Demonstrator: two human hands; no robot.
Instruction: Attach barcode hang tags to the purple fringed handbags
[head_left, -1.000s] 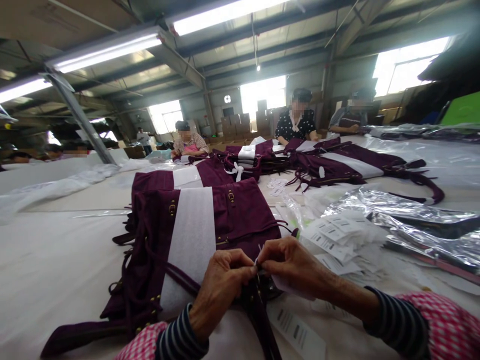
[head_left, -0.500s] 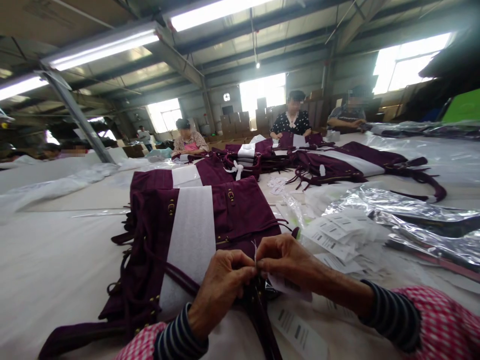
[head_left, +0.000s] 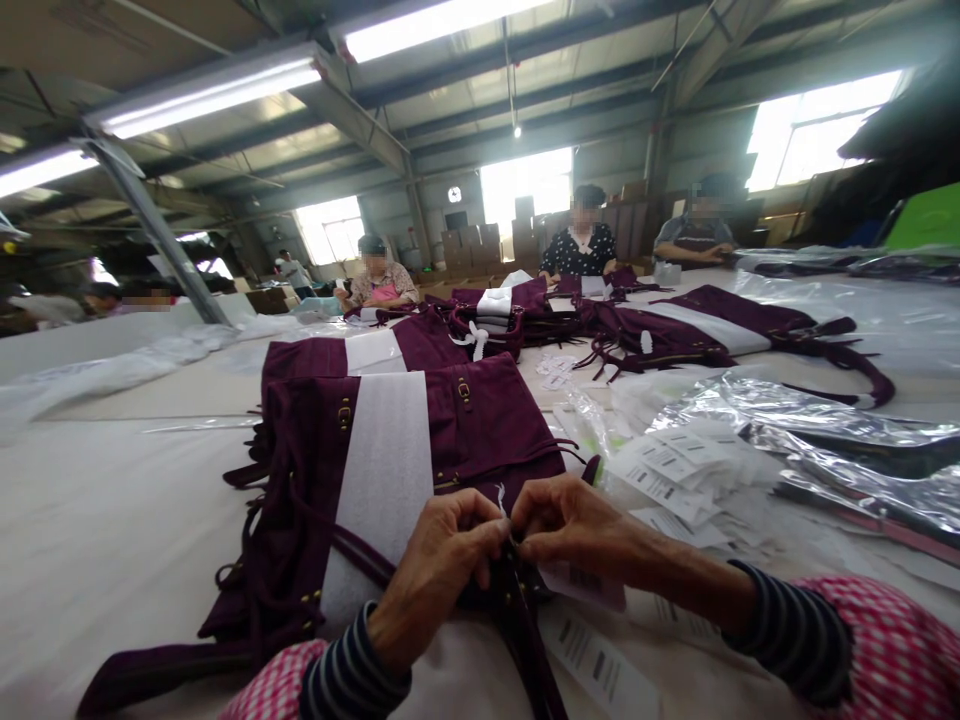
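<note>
pinching a thin white thread (head_left: 501, 497) between thumbs and forefingers, both hands are clenched close together over the metal fittings of a strap. the left hand (head_left: 450, 550) closes in from the bag side, the right hand (head_left: 577, 525) from the side of the paper tags, and a barcode swing tag (head_left: 583, 585) hangs just under the right hand, seemingly on that thread, though the fingers hide the exact join. the strap (head_left: 525, 650) runs from under the hands down toward the person's lap. the plum suede handbag (head_left: 487, 425) it seems to belong to lies flat on the table just ahead of the hands, with a white foam sheet (head_left: 379, 480) across its middle. a second barcode tag (head_left: 596, 665) lies loose beside the strap. to the right sits a heap of printed tags (head_left: 675, 470), and past it crinkled silver plastic bags (head_left: 810, 420). farther along the white-covered table (head_left: 112, 520), more plum bags (head_left: 660, 335) lie in rows, with a co-worker (head_left: 581, 250) seated beyond. as far as can be judged, this bag's tag is only partly fastened, since the thread end stands free. one farther bag (head_left: 480, 340) shows a white tie, while the heap of tags looks largely unused.
</note>
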